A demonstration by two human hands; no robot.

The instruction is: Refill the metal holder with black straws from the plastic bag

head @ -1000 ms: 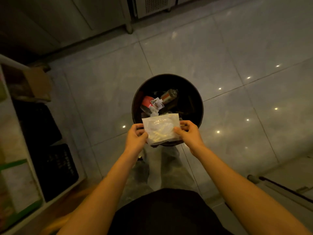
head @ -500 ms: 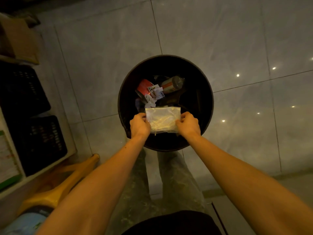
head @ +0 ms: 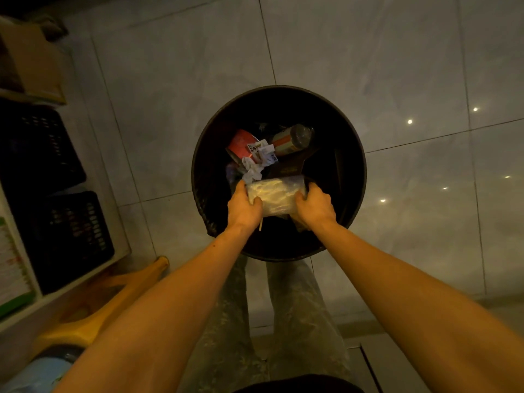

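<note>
A clear plastic bag [head: 276, 195] with pale contents is held over the open mouth of a black round bin [head: 204, 154]. My left hand [head: 244, 207] grips the bag's left end, thumb on top. My right hand [head: 314, 207] grips its right end. A thin pale stick [head: 260, 224] pokes down from under the bag by my left hand. No metal holder and no black straws are in view.
Inside the bin lie a red can [head: 240, 144], playing cards [head: 255, 147], crumpled paper [head: 253, 173] and a bottle [head: 292, 139]. A shelf with black crates [head: 65, 236] stands at the left, a yellow stool leg [head: 113, 302] beside it. Grey tiled floor [head: 397, 80] surrounds the bin.
Both hands have lowered the bag further into the bin's mouth, and my view has tilted down closer over the bin.
</note>
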